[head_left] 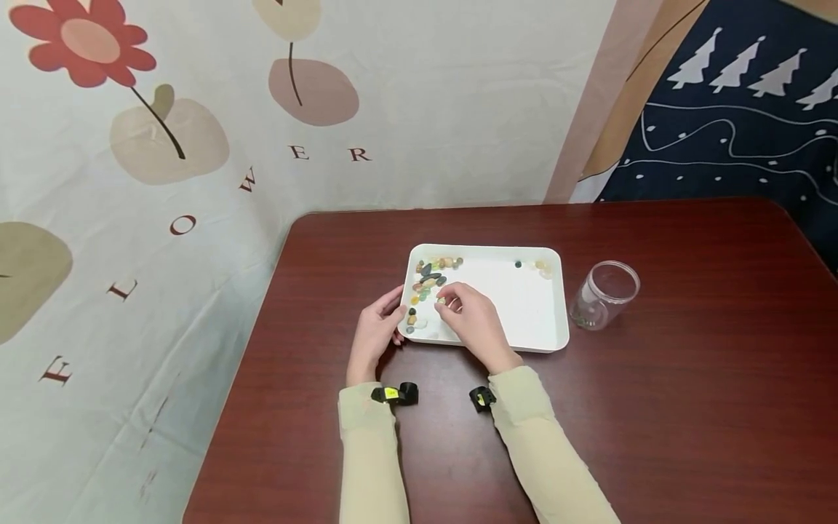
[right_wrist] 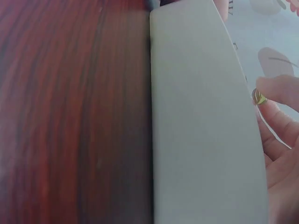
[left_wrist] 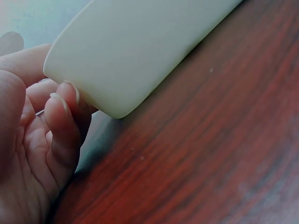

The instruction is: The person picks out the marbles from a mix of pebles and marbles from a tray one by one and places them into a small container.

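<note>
A white rectangular tray (head_left: 524, 313) lies on the table, with several small coloured pebbles (head_left: 428, 280) gathered along its left side. My left hand (head_left: 374, 333) grips the tray's near left corner; in the left wrist view, curled fingers (left_wrist: 63, 121) meet the tray wall (left_wrist: 117, 56). Over the left part of the tray, my right hand (head_left: 479, 326) pinches a small glassy marble (right_wrist: 258, 96) with a yellow streak between thumb and fingertips. The tray wall (right_wrist: 205, 116) hides part of that hand in the right wrist view.
Right of the tray stands a clear jar (head_left: 604, 297) with a few small greenish pieces at its bottom. A dark stone (head_left: 518, 264) and some pale yellowish ones (head_left: 543, 268) lie at the tray's far right. Behind the brown table (head_left: 687, 378) hangs a printed cloth (head_left: 452, 124).
</note>
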{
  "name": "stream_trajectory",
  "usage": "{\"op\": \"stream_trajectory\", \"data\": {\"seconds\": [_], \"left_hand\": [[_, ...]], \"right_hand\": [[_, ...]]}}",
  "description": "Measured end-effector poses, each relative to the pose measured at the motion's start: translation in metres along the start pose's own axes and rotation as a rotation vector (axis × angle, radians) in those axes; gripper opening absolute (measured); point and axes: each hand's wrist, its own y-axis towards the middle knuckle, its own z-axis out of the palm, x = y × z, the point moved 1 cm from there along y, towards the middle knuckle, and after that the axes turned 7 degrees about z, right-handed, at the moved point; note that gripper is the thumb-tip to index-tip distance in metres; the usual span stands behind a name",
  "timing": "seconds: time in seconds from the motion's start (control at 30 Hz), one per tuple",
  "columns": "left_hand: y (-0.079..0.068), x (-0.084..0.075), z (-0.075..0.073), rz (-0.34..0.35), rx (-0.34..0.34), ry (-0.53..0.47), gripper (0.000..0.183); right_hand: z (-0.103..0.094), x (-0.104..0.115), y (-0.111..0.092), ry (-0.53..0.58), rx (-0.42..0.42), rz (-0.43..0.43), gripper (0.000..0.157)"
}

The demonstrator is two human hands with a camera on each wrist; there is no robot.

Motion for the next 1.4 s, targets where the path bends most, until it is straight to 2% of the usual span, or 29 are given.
{"op": "stream_trajectory", "data": {"seconds": [0.2,0.5,0.83,1.07,1.4], "left_hand": [[0.001,0.004,0.000,0.004,-0.001,0.014,0.040],[0.009,0.030,-0.002,0.027,-0.045,0.031,0.036],[0.010,0.030,0.000,0.018,-0.038,0.030,0.036],[0.008,0.029,-0.002,0.009,-0.061,0.043,0.036],[0.010,0.028,-0.001,0.002,-0.034,0.028,0.038]], "right_hand": [[-0.012,-0.005,-0.002,0.040,-0.002,0.044,0.011],[-0.030,-0.006,-0.007,0.098,-0.057,0.045,0.014],[-0.040,-0.005,-0.012,0.113,-0.116,0.000,0.013],[-0.051,-0.009,-0.011,0.115,-0.125,0.023,0.015],[-0.080,-0.018,-0.010,0.121,-0.246,0.052,0.017]]}}
